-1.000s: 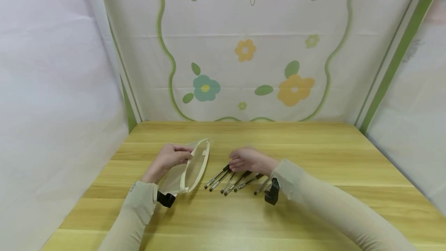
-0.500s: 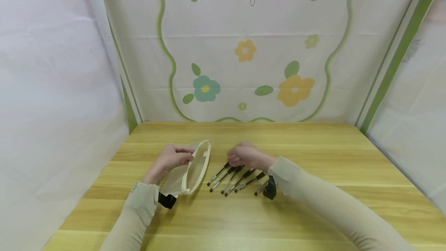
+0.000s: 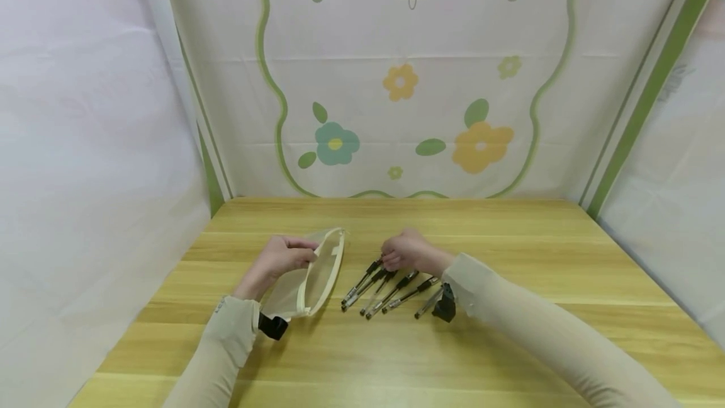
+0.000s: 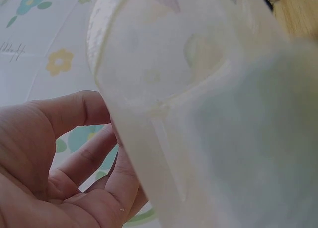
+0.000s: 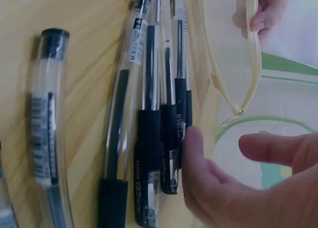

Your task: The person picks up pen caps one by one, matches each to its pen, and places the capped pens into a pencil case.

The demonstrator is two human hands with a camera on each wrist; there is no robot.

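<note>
A pale, see-through zip pouch [image 3: 286, 289] stands tilted on the left of the table, its zipped mouth spread toward the pens. My left hand [image 3: 285, 255] pinches the near side of that mouth between thumb and fingers. In the left wrist view the cloudy pouch [image 4: 144, 84] covers much of the scene. Several clear gel pens [image 3: 391, 295] with black grips and caps lie fanned out to its right. Over their far ends is my right hand [image 3: 409, 250]. The right wrist view shows its fingertips beside the outermost pen [image 5: 180, 96], with the thumb held apart.
The wood-grain table [image 3: 510, 345] extends around the pens and pouch. A flower-printed cloth [image 3: 396, 124] rises along the back edge, and white cloth walls [image 3: 85, 143] stand at the sides. Black cameras [image 3: 274, 326] are strapped to both wrists.
The leftmost pen has shifted right, closer against its neighbour. My right hand went slightly left, then back right. The left hand and pouch have barely moved.
</note>
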